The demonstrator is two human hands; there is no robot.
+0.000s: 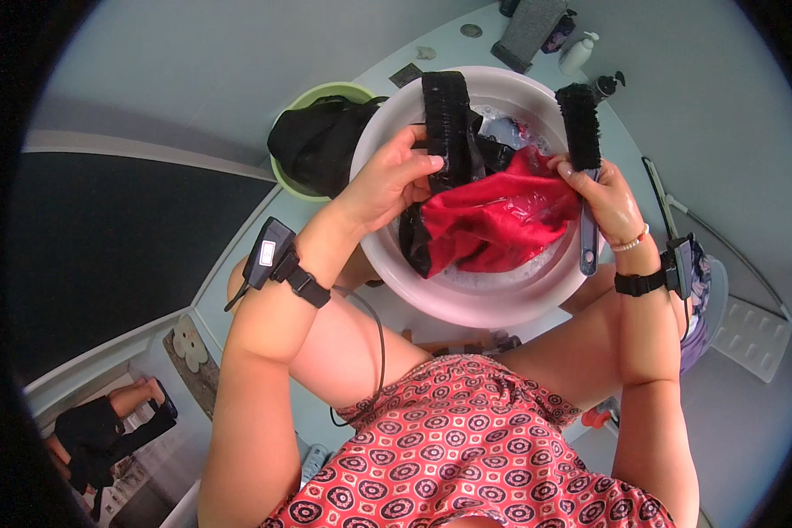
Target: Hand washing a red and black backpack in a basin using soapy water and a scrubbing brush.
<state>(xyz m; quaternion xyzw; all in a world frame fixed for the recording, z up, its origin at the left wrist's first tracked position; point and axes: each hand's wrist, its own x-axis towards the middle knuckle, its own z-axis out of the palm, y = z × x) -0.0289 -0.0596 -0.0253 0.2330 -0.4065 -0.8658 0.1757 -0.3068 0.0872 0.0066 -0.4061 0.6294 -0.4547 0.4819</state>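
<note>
A pink round basin [482,315] with sudsy water stands before me, between my knees. My left hand [396,175] grips a wide, wet black fabric band [446,119] and holds it raised over the basin. In my right hand [610,204] is a scrubbing brush [579,125], its black bristles up and its dark grey handle pointing down. The fingertips of that hand also touch a wet red cloth [501,224], which has black parts and hangs over the basin between both hands. Other soaked fabric [501,131] lies in the suds behind it, partly hidden.
A green basin [284,171] heaped with black fabric [320,142] stands at the left. Pump bottles, one white [577,56], line the far right wall. A long-handled squeegee [660,191] leans at the right. A person [92,422] shows at lower left, beyond a mat [191,363].
</note>
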